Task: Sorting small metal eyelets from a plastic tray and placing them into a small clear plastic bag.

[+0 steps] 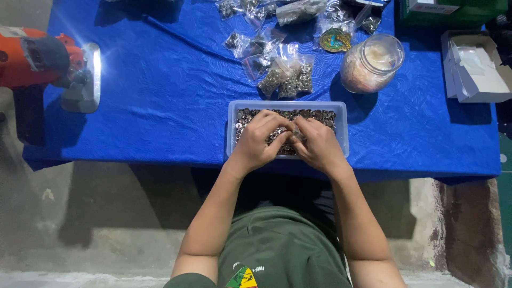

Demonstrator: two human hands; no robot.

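The tray [233, 128] sits at the table's [160, 106] near edge — bags [285, 80] behind it, jar [372, 64] behind-right.

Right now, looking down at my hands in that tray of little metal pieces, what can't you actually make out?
- Head view: what the left hand and right hand pinch; the fingers cover it.
- The small metal pieces in the clear plastic tray: too small to tell their kind.
- The orange power tool: cut off by the left edge.
- The green box: cut off by the top edge.
- The glass jar: contents blurred.
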